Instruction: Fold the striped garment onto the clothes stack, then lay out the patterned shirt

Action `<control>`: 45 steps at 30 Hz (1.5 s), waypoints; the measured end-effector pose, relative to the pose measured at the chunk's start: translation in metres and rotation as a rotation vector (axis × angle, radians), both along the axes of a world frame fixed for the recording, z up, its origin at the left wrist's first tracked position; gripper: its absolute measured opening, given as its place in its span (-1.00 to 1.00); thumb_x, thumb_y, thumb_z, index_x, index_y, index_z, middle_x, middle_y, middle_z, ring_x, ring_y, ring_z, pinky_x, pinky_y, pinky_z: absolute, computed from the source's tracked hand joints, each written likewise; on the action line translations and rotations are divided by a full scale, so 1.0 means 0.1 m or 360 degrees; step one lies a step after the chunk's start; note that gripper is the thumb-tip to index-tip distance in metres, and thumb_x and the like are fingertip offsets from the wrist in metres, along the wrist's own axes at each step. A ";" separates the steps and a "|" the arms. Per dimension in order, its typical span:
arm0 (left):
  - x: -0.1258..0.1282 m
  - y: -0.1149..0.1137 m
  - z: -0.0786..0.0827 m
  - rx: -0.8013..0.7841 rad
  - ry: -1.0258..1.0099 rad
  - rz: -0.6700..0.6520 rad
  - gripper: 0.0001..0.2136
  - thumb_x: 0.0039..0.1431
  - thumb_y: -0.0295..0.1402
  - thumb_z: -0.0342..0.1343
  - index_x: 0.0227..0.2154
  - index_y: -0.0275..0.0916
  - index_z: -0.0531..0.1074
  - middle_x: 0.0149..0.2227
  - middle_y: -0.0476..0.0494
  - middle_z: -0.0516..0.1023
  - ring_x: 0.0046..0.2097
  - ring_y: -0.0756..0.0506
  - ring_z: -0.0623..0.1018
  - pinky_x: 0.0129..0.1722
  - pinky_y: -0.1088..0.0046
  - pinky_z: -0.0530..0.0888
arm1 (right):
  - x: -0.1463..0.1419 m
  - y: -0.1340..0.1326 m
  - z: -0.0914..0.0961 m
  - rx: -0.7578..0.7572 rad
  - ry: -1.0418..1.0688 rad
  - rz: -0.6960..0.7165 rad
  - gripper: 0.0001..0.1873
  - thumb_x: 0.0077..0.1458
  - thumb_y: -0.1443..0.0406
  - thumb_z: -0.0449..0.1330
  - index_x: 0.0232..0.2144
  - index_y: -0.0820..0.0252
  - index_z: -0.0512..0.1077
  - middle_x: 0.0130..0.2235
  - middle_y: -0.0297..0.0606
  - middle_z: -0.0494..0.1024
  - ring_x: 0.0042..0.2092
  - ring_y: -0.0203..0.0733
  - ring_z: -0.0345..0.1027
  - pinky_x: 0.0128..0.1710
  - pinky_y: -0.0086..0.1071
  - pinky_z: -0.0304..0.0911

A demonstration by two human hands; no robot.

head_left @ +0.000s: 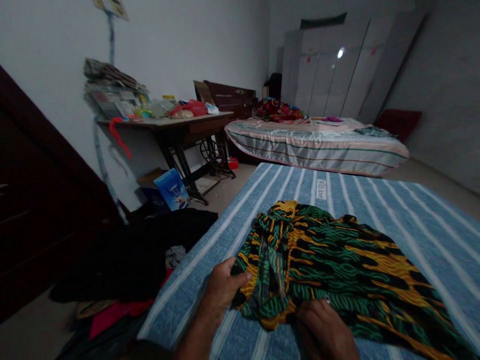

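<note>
A black, green and yellow patterned shirt lies spread on the blue-and-white striped bed cover, partly folded and rumpled at its left end. My left hand holds the shirt's left edge, thumb on top and the other fingers mostly hidden under or behind the cloth. At the near edge, my right hand is closed, its curled fingers gripping the fabric. A small shiny spot beside its knuckles is too small to name. The shirt's lower right part runs out toward the picture's right corner.
Left of the bed, dark clothes are piled low. Behind them stand a blue bag and a sewing-machine table loaded with goods. Beyond lies another bed with a red floral cloth, before a grey wardrobe.
</note>
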State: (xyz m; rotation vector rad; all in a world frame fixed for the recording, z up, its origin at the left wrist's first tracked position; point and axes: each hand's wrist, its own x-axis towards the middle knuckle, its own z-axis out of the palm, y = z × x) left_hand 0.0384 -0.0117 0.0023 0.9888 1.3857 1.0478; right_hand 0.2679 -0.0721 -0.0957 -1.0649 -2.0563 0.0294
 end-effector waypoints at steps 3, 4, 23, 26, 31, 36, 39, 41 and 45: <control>0.01 -0.03 0.03 0.0017 -0.0072 0.0040 -0.73 -0.26 -0.40 0.31 -0.38 -0.26 0.52 -0.38 -0.07 0.62 -0.30 -0.18 0.59 -0.26 0.38 0.48 | -0.01 0.00 0.00 0.0005 0.0021 -0.0001 -0.80 0.22 0.40 -0.05 -0.31 0.12 0.37 -0.37 -0.26 0.47 -0.35 -0.23 0.33 -0.34 -0.36 0.25; 0.02 -0.05 0.05 0.0014 -0.0113 0.0052 -0.72 -0.28 -0.40 0.32 -0.38 -0.26 0.52 -0.38 -0.07 0.62 -0.29 -0.18 0.59 -0.26 0.38 0.49 | -0.01 0.00 -0.01 0.0003 0.0025 -0.0001 -0.79 0.22 0.40 -0.05 -0.32 0.12 0.37 -0.37 -0.26 0.47 -0.36 -0.23 0.33 -0.34 -0.36 0.25; -0.09 -0.07 0.11 -0.0063 -0.0472 0.0052 -0.60 -0.13 -0.28 0.32 -0.20 -0.39 0.51 -0.33 -0.25 0.63 -0.31 -0.22 0.61 -0.30 0.33 0.50 | 0.03 -0.10 0.26 -0.0173 0.0042 -0.0035 -0.79 0.22 0.39 -0.02 -0.30 0.10 0.40 -0.35 -0.25 0.48 -0.33 -0.22 0.37 -0.33 -0.35 0.27; -0.08 -0.07 0.13 -0.0048 -0.0494 0.0032 -0.59 -0.12 -0.27 0.31 -0.18 -0.38 0.50 -0.30 -0.25 0.63 -0.29 -0.22 0.61 -0.28 0.32 0.50 | 0.06 -0.09 0.26 -0.0178 0.0004 0.0036 -0.81 0.21 0.38 0.00 -0.29 0.11 0.41 -0.34 -0.25 0.49 -0.33 -0.23 0.36 -0.33 -0.37 0.28; -0.03 -0.07 0.21 -0.0024 -0.0513 0.0026 -0.62 -0.15 -0.29 0.31 -0.23 -0.39 0.51 -0.28 -0.26 0.62 -0.28 -0.21 0.60 -0.27 0.35 0.49 | 0.09 -0.08 0.26 -0.0214 -0.0045 0.0032 -0.83 0.22 0.39 0.00 -0.29 0.13 0.39 -0.33 -0.24 0.47 -0.31 -0.22 0.34 -0.33 -0.35 0.27; 0.05 -0.09 0.26 -0.0057 -0.0623 0.0011 -0.65 -0.16 -0.35 0.31 -0.25 -0.39 0.51 -0.32 -0.23 0.62 -0.30 -0.17 0.60 -0.26 0.37 0.49 | 0.08 -0.09 0.30 -0.0174 -0.0015 0.0036 -0.85 0.21 0.39 0.02 -0.29 0.14 0.38 -0.37 -0.26 0.47 -0.33 -0.23 0.34 -0.32 -0.35 0.27; 0.10 -0.11 0.24 -0.0082 -0.0687 -0.0021 -0.66 -0.17 -0.39 0.31 -0.25 -0.40 0.50 -0.34 -0.22 0.62 -0.33 -0.14 0.60 -0.26 0.39 0.48 | -0.03 -0.15 0.43 -0.0200 0.0160 0.0020 -0.86 0.21 0.41 0.03 -0.23 0.15 0.36 -0.34 -0.24 0.48 -0.30 -0.22 0.35 -0.30 -0.34 0.29; 0.12 -0.12 0.22 -0.0091 -0.0723 -0.0051 -0.65 -0.17 -0.41 0.31 -0.24 -0.40 0.50 -0.33 -0.22 0.62 -0.33 -0.14 0.59 -0.26 0.39 0.47 | -0.17 -0.19 0.54 -0.0239 0.0251 0.0029 -0.83 0.20 0.40 0.04 -0.15 0.15 0.34 -0.27 -0.19 0.49 -0.23 -0.18 0.37 -0.24 -0.31 0.32; 0.18 -0.17 0.20 -0.0099 -0.0702 -0.0091 -0.63 -0.18 -0.41 0.32 -0.23 -0.39 0.48 -0.33 -0.22 0.61 -0.35 -0.14 0.59 -0.32 0.41 0.46 | -0.50 -0.19 0.68 -0.0206 0.0263 0.0024 -0.53 0.16 0.26 0.13 0.11 0.23 0.18 -0.05 -0.02 0.45 -0.01 -0.02 0.32 -0.08 -0.15 0.33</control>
